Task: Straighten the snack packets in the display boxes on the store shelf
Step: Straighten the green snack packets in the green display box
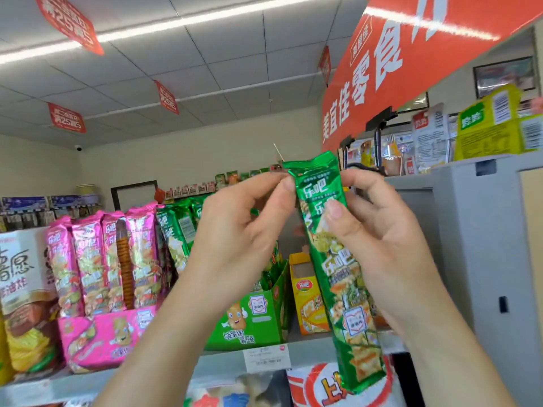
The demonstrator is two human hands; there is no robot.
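The person holds a long green foil snack packet (340, 274) up in front of the store shelf (223, 362), clear of the boxes. The left hand (244, 230) pinches the packet's upper left edge just under the crimped top. The right hand (382, 245) grips its middle, thumb pressed on the front.

To my eye the step is smoothing the packet before it goes back. Its place looks to be the green cardboard display box (258, 315) below the left wrist, where the other green packets (176, 230) stand. It would go best slid in bottom first, upright and label outward, without squeezing, since the contents probably crack easily.

The right hand's fingers (364, 183) curl round behind the packet, their tips out of sight. The left forearm covers much of the green box's opening, so I cannot tell whether a gap is free. The yellow cardboard box (305, 295) beside it is half hidden by the held packet.
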